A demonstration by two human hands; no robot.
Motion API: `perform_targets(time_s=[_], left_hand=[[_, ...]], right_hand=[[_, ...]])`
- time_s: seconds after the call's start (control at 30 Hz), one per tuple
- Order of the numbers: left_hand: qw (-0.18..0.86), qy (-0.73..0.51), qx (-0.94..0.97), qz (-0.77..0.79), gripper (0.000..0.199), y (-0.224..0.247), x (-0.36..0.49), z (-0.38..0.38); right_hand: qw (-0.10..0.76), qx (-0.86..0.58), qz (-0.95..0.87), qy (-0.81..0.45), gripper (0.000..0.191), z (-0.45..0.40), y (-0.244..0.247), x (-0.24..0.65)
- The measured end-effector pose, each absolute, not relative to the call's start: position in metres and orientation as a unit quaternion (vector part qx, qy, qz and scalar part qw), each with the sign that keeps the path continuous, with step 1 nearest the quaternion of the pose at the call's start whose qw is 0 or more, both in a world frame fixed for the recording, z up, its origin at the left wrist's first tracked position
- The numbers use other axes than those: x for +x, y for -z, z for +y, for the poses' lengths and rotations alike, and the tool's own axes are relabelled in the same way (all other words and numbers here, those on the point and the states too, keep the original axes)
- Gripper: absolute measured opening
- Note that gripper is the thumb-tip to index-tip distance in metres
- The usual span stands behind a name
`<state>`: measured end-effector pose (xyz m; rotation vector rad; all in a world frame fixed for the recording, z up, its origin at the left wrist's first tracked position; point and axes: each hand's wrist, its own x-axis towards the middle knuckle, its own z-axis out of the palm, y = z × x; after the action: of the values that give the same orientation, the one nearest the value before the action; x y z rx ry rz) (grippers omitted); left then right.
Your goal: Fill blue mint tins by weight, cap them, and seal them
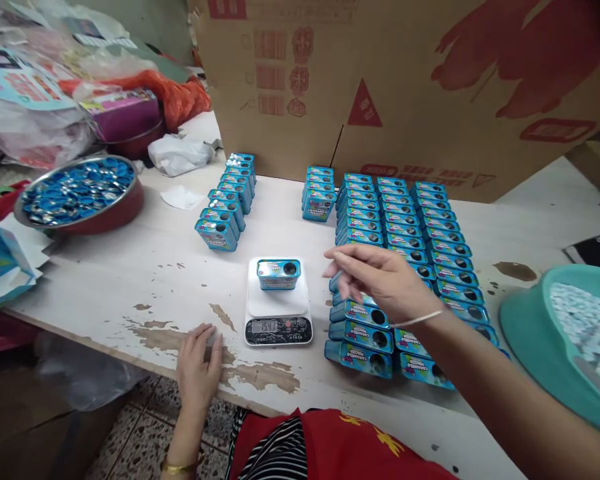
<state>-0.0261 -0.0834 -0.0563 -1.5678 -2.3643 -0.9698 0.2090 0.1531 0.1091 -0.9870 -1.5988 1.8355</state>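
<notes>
A blue candy tin (278,274) stands upright on the white kitchen scale (250,303), whose lit display is too blurred to read surely. Above the left part of the tin rows hovers my right hand (380,273), its thumb and fingertips drawn together; whatever they hold, if anything, I cannot make out. My left hand (199,367) lies on the table edge left of the scale, fingers stretched out and holding nothing. Several rows of blue tins (405,230) with dark round openings fill the area right of the scale, some hidden beneath my right hand and forearm.
Blue tins (217,233) form a short line at the back left, some with white candies on top. A red-sided bowl (125,208) holds blue lids. At right is a turquoise basin (525,333) of white candies. A big cardboard box (290,140) walls the back.
</notes>
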Motion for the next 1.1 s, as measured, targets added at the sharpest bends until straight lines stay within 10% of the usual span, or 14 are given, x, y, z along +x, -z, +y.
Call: perform_targets(time_s=[0.77, 1.1], left_hand=[[0.048, 0.346, -0.52, -0.779, 0.026, 0.032, -0.024, -0.068], [-0.136, 0.351, -0.658, -0.652, 0.083, -0.043, -0.025, 0.059]], right_hand=[[0.478, -0.543, -0.3, -0.622, 0.043, 0.124, -0.114, 0.377], [0.486, -0.556, -0.313, -0.598, 0.025, 0.116, -0.111, 0.391]])
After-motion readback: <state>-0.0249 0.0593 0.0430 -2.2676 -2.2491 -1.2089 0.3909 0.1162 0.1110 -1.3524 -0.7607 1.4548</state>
